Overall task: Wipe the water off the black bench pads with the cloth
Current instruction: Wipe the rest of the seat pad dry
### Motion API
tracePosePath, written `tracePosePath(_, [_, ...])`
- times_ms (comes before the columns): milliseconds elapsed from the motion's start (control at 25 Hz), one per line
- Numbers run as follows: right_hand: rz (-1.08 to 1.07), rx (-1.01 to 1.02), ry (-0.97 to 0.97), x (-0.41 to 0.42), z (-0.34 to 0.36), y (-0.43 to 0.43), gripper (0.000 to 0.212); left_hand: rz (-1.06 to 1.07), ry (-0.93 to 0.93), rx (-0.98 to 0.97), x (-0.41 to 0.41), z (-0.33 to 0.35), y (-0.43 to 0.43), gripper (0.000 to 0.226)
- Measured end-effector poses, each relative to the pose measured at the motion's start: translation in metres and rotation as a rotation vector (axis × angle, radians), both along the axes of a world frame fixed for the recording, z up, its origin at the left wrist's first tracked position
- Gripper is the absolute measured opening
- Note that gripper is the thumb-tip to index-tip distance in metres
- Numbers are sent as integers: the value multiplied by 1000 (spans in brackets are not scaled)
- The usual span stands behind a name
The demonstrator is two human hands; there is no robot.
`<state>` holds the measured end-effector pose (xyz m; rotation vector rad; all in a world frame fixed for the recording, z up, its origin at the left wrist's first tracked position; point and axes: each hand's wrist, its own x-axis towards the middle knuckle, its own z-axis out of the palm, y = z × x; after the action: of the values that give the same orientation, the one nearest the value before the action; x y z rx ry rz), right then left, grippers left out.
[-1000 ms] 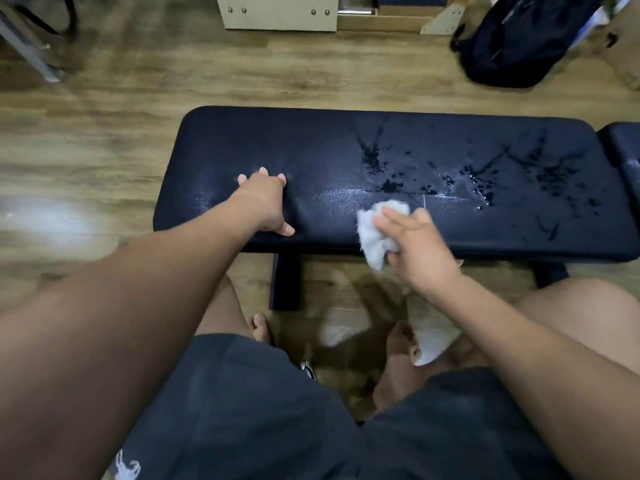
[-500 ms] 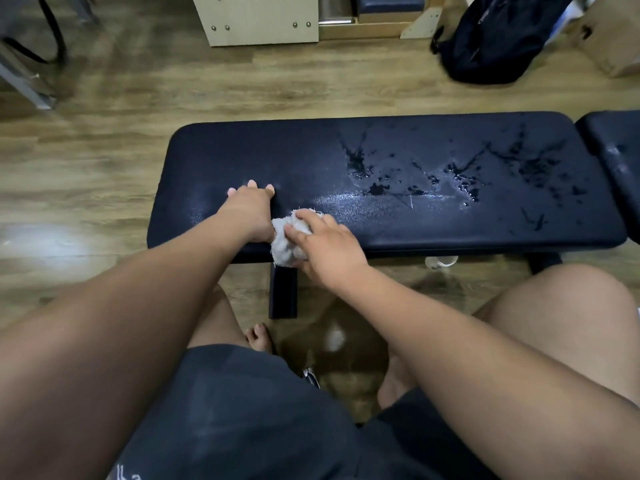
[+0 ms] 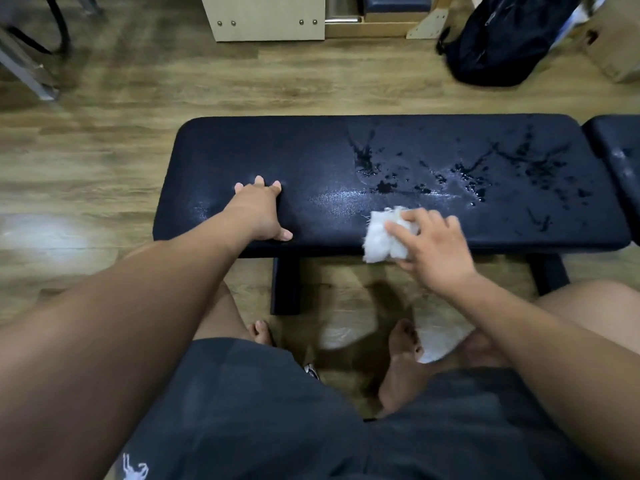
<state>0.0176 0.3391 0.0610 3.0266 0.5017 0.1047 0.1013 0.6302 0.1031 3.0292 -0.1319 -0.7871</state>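
A long black bench pad (image 3: 311, 150) lies across the view in front of me, with water drops and splashes (image 3: 460, 171) over its right half. A second black pad (image 3: 620, 150) shows at the right edge. My right hand (image 3: 436, 244) presses a crumpled white cloth (image 3: 382, 237) onto the pad's near edge, right of the middle. My left hand (image 3: 261, 211) rests flat on the left part of the pad, fingers spread, holding nothing.
A black backpack (image 3: 502, 43) lies on the wooden floor behind the bench at the right. A pale wooden box (image 3: 266, 15) stands behind the bench. Metal legs (image 3: 27, 71) are at the far left. My knees and bare feet are below the bench's near edge.
My right hand swept the cloth left along the near edge until it was beside my left hand, then back to the right. My left hand stayed in place.
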Motion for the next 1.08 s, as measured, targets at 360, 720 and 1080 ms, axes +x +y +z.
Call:
tracePosePath(360, [-521, 5, -64, -18, 27, -112, 26, 36, 10, -6, 7, -7, 2, 107])
tracePosePath(720, [-220, 205, 93, 13, 7, 119, 34, 53, 22, 8, 7, -6, -1, 109])
tracePosePath(1080, [-507, -87, 180, 30, 41, -54, 40, -20, -6, 29, 17, -16, 5, 113])
